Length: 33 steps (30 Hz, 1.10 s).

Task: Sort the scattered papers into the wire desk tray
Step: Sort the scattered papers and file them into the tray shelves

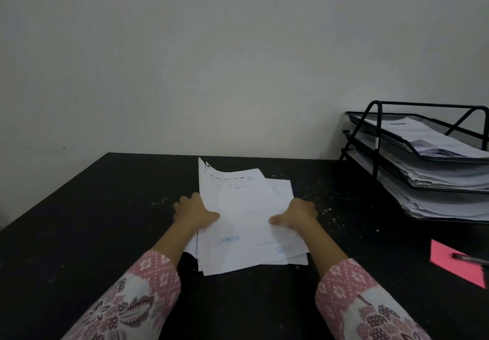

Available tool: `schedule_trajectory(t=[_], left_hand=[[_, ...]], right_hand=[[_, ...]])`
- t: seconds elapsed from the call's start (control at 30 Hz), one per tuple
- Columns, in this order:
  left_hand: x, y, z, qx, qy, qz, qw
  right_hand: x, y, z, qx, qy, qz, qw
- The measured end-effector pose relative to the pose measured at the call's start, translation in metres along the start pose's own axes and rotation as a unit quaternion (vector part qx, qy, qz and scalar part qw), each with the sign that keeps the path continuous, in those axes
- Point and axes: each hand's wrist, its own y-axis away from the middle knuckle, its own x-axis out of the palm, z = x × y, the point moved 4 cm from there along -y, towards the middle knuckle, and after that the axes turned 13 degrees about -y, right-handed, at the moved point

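I have both hands on the loose stack of papers [239, 223] that lies mid-desk, straight ahead of me on the black desk [79, 207]. My left hand [194, 211] holds the stack's left edge, thumb lying over the top sheet and fingers [180, 207] curled at the side toward the desk. My right hand [296, 214] does the same on the right edge, thumb pointing inward across the paper. I cannot tell how far either set of fingers reaches under the sheets. The stack is uneven: corners fan out at the near end, and the far end of the top sheet curls up off the desk.

The wire desk tray [375, 138] stands at the far right of the desk, well apart from the stack. It has 3 tiers, and each already holds paper, the lower 2 quite thickly. So I judge that much of the sorting is done, and this bundle looks like the last of the white sheets on the desk, as far as my view reaches.

What remains, as I see it, is squaring up the bundle, carrying it right and feeding it into a tier. A pink sheet [455, 263] with a pen [469, 259] lying on it sits near the right edge; I cannot tell whether it belongs to the job.
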Motion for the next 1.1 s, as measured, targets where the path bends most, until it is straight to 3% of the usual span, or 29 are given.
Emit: schedule_trajectory(t=[0.37, 0.5, 0.6, 0.67, 0.77, 0.9, 1.1], left_hand=[[0.004, 0.002, -0.018, -0.016, 0.005, 0.010, 1.000], [0.002, 0.004, -0.015, -0.012, 0.013, 0.012, 1.000], [0.000, 0.003, -0.008, -0.002, 0.112, 0.019, 0.994], [-0.003, 0.003, -0.004, 0.016, 0.260, 0.005, 0.965], [-0.017, 0.006, 0.000, 0.053, 0.458, 0.006, 0.887], [-0.052, 0.018, -0.012, 0.110, 0.590, 0.019, 0.800], [-0.089, 0.033, -0.036, 0.154, 0.581, -0.113, 0.791]], right_hand=[[0.009, 0.002, 0.009, 0.054, -0.023, 0.019, 0.998], [0.009, 0.003, 0.016, -0.023, -0.173, 0.006, 0.985], [-0.005, 0.013, 0.019, -0.077, -0.283, 0.011, 0.956], [-0.019, 0.018, 0.023, -0.116, -0.343, 0.012, 0.932], [-0.046, 0.024, 0.028, -0.168, -0.417, 0.012, 0.893], [-0.073, 0.027, 0.030, -0.211, -0.504, 0.018, 0.837], [-0.096, 0.039, 0.040, -0.297, -0.508, -0.057, 0.807]])
